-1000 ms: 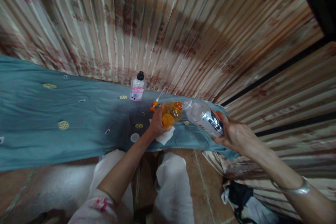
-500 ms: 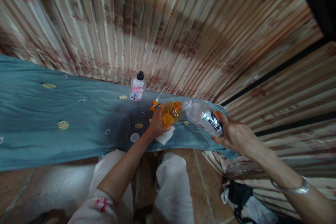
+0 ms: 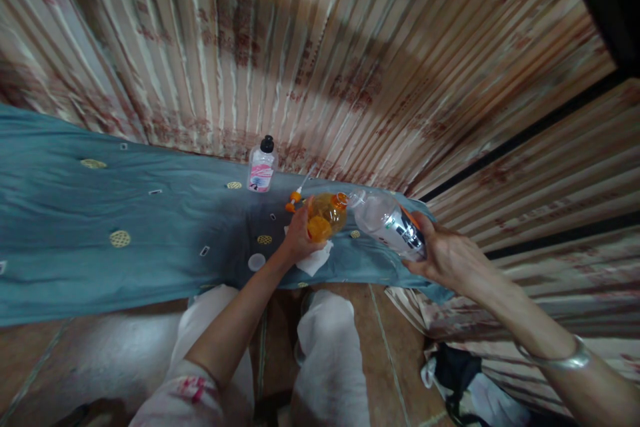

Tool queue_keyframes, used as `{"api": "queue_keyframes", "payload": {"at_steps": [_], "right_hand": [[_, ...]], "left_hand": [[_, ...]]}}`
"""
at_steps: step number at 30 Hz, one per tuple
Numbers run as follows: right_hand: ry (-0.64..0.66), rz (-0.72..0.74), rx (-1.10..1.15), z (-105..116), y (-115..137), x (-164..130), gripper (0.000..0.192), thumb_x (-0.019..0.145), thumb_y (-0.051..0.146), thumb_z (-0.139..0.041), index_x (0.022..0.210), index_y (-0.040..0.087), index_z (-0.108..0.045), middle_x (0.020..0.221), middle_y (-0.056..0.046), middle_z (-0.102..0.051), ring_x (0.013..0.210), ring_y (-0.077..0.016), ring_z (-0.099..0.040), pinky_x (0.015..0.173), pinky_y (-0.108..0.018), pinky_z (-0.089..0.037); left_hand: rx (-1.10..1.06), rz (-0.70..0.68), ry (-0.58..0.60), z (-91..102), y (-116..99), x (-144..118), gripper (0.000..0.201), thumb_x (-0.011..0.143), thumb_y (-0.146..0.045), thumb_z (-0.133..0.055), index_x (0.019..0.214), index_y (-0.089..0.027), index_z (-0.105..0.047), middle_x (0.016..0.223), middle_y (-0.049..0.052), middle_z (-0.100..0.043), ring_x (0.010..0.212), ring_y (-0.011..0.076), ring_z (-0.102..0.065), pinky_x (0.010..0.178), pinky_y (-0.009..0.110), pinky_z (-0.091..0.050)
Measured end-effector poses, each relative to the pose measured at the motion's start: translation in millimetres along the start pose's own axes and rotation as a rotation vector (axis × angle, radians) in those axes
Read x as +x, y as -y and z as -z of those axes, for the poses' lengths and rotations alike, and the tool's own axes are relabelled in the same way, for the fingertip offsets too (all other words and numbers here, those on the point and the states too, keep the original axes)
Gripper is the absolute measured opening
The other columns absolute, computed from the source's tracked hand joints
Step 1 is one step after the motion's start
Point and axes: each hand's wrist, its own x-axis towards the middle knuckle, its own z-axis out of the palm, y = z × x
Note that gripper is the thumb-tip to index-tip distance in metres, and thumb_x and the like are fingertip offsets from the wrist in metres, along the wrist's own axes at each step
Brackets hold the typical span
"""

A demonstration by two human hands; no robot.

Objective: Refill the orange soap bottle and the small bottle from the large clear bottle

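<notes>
My left hand point(image 3: 301, 238) is closed around an orange see-through bottle point(image 3: 327, 215), which leans to the right with its open neck up. My right hand point(image 3: 440, 250) grips a large clear plastic bottle point(image 3: 383, 219) near its base, over a label. That bottle is tilted, and its mouth meets the orange bottle's neck; whether they touch or anything flows I cannot make out. Just behind my left hand lies an orange pump top point(image 3: 294, 200) with a thin tube. Beneath the hand is a crumpled white tissue point(image 3: 316, 261), with a round whitish cap point(image 3: 257, 262) to its left.
A clear bottle with a black cap and pink label point(image 3: 261, 170) stands at the back of the teal cloth point(image 3: 170, 233). Pleated patterned curtains point(image 3: 300, 47) hang behind and to the right. A dark bag point(image 3: 457, 370) lies on the floor at lower right.
</notes>
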Motion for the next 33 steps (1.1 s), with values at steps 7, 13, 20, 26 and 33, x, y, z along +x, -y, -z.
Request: {"api": "queue_keyframes", "payload": {"at_steps": [7,13,20,26,33], "right_hand": [[-0.035,0.002,-0.001,-5.4,-2.1,-1.5,0.075,0.084,0.043,-0.072,0.149,0.010,-0.054,0.087,-0.010,-0.079,0.071,-0.0300,-0.073,0.064,-0.033,-0.041],[-0.034,-0.002,-0.004,-4.5,-2.0,-0.9,0.076,0.084,0.043,-0.071,0.151,0.011,-0.053,0.085,-0.009,-0.078,0.070,-0.0301,-0.072,0.062,-0.033,-0.041],[-0.013,-0.006,0.016,-3.3,-2.5,-0.8,0.072,0.084,0.043,-0.071,0.148,0.012,-0.055,0.081,-0.006,-0.075,0.065,-0.0275,-0.069,0.061,-0.032,-0.037],[-0.014,-0.001,0.006,-3.1,-2.1,-1.1,0.072,0.085,0.043,-0.072,0.147,0.012,-0.054,0.082,-0.006,-0.076,0.065,-0.0277,-0.069,0.060,-0.032,-0.037],[-0.028,-0.006,0.003,-3.4,0.1,-0.9,0.072,0.084,0.042,-0.074,0.147,0.013,-0.054,0.086,-0.008,-0.078,0.071,-0.0302,-0.074,0.062,-0.032,-0.041]], "left_hand": [[0.000,0.019,-0.002,0.2,-0.2,0.1,0.127,0.062,-0.028,-0.097,0.173,-0.020,-0.037,0.169,0.023,-0.057,0.157,0.0467,-0.057,0.138,0.068,-0.038],[-0.006,0.015,-0.012,1.0,-5.0,0.0,0.123,0.062,-0.029,-0.097,0.171,-0.016,-0.042,0.166,0.024,-0.059,0.156,0.0510,-0.056,0.137,0.069,-0.038],[-0.001,0.014,0.000,1.2,-5.2,0.5,0.125,0.061,-0.028,-0.097,0.172,-0.018,-0.039,0.166,0.024,-0.059,0.157,0.0482,-0.056,0.137,0.068,-0.039],[0.022,0.004,-0.005,-0.1,-3.4,0.5,0.124,0.063,-0.027,-0.096,0.172,-0.018,-0.038,0.166,0.025,-0.060,0.157,0.0469,-0.058,0.137,0.067,-0.039],[0.004,0.009,-0.012,-0.2,-3.6,0.0,0.122,0.063,-0.028,-0.096,0.171,-0.019,-0.040,0.169,0.024,-0.059,0.158,0.0472,-0.057,0.138,0.067,-0.039]]}}
